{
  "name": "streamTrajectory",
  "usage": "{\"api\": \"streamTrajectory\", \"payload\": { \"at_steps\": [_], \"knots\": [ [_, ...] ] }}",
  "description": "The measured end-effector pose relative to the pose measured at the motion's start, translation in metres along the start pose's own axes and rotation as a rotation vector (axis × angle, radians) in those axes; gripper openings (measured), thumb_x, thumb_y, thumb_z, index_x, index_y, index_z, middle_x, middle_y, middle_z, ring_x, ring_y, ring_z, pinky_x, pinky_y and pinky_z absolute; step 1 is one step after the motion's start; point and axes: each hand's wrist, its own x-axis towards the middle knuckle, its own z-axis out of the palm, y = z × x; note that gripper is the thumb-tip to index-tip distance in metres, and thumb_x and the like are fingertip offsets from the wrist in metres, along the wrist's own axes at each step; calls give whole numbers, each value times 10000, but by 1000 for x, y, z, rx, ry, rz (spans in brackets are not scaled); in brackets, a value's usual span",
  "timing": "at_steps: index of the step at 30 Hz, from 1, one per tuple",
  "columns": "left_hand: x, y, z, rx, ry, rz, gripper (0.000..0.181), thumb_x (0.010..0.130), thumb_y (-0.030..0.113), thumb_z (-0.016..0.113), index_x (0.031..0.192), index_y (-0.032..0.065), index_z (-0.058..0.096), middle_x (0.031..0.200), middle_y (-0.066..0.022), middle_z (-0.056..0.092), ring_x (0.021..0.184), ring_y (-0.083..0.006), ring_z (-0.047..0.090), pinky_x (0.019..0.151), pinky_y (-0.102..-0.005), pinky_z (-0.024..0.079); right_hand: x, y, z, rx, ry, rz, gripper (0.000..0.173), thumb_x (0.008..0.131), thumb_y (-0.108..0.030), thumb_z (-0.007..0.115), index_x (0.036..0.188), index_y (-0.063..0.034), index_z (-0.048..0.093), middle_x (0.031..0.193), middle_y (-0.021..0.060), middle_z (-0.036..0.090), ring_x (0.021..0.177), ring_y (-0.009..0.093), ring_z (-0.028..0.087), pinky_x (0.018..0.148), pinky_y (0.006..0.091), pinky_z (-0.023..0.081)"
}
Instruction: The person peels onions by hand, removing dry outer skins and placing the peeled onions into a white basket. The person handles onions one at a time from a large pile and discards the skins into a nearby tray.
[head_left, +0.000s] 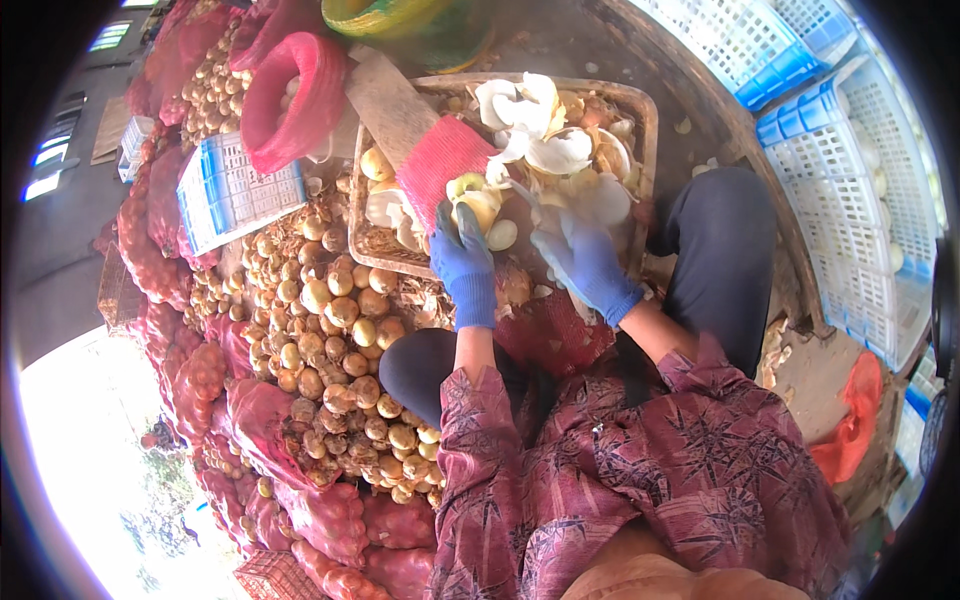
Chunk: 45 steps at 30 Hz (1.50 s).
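My left hand (463, 259), in a blue knit glove, has its fingers and thumb against a partly peeled onion (482, 208) at the end of a board. Red mesh (448, 165) wraps that end of the wooden board (390, 101), which lies across a shallow tray (651, 161). Just right of my left fingers is a smooth pale onion (502, 235). My right hand (581, 262), gloved the same way, is blurred over the tray's near right part. A thin grey streak rises from its fingers; whether it is a tool cannot be made out. Pale onion layers (559, 150) heap in the tray.
Unpeeled onions (341, 311) pile at my left, by filled red mesh sacks (322, 517). A blue-and-white plastic crate (240, 187) stands beyond them, next to a rolled-open pink mesh sack (259, 124). A green-yellow sack (420, 37) is ahead; perforated crates (832, 202) line my right.
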Motion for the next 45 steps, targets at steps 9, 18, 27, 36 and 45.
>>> {"api": "streamTrajectory", "payload": {
  "at_steps": [9, 18, 27, 36, 45],
  "knots": [
    [-1, 9, 2, 99, 19, -31, 523, 1002, 408, 535, 1295, -20, 603, 1111, -286, 676, 1043, -418, 652, 912, -461, 500, -8, 23, 14, -285, 86, -338, 465, 933, -302, 671, 1263, 12, 576, 917, 230, 695, 843, 397, 687, 709, 440, 547],
    [-7, 18, -6, 98, -33, -41, 450, 1014, 345, 559, 1326, 22, 583, 1106, -279, 653, 1032, -384, 650, 897, -440, 491, -12, 13, 9, -311, 96, -278, 429, 928, -232, 684, 1241, 42, 579, 959, 215, 714, 902, 343, 715, 748, 390, 564],
    [-20, 29, -1, 141, -10, 96, 695, 940, 406, 650, 1447, -23, 444, 1212, -268, 629, 1051, -419, 617, 932, -459, 475, -19, 16, 19, -624, 61, -291, 411, 929, -238, 629, 1229, 33, 552, 930, 209, 695, 807, 390, 685, 681, 469, 541],
    [-7, 2, -5, 133, -72, 142, 720, 894, 400, 650, 1461, 10, 438, 1279, -212, 624, 1161, -389, 565, 1077, -492, 347, 7, 20, 8, -193, -16, -201, 366, 930, -299, 675, 1027, 48, 608, 761, 191, 648, 716, 302, 674, 685, 420, 533],
    [-4, -16, -27, 50, -17, 25, 482, 946, 335, 628, 1298, 6, 623, 1197, -220, 668, 1114, -328, 601, 1009, -428, 422, 21, 4, 4, 253, -183, 268, 287, 968, -260, 659, 1021, 16, 601, 737, 30, 629, 511, 109, 594, 476, 273, 501]
  ]
}}
